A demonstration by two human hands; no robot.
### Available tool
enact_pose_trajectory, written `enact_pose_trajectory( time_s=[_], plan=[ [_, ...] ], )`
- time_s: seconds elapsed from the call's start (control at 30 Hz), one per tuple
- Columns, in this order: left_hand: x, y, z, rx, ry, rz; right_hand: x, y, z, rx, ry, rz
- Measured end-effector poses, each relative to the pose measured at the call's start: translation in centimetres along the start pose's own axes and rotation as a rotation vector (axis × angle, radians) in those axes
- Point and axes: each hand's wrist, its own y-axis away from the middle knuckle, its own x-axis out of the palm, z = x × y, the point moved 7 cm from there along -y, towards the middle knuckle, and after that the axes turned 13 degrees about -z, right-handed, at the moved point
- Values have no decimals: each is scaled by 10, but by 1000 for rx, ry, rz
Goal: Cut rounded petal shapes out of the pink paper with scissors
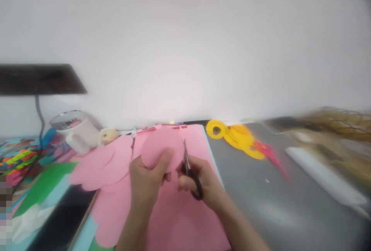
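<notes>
My left hand point(149, 179) pinches a rounded pink paper piece point(162, 148), thumb on its face and fingers behind. In my right hand point(199, 179) is a pair of scissors point(189, 170) with black handles, its blades pointing up along the right edge of the paper. Whether the blades touch the edge is too blurred to tell. Beneath both hands lies a large pink sheet point(185, 224). To the left are scalloped pink paper cutouts point(101, 164), partly overlapping.
Yellow paper rings point(239, 137) and pink scissors point(272, 156) lie on the grey tabletop point(261, 204) at right. A long white object point(321, 173) is beyond them. A white mirror-topped object point(84, 133), colourful small items point(21, 162) and a green sheet point(46, 185) crowd the left.
</notes>
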Motion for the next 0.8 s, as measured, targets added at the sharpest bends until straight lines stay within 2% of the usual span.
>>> enact_pose_trajectory(
  time_s=[0.4, 0.8],
  plan=[
    [-3, -1, -5, 22, 4, -43, -3, 0, -11, 64, 15, -17],
    [-5, -1, -7, 56, -16, -58, 1, 0, 0, -14, 16, 29]
  ],
)
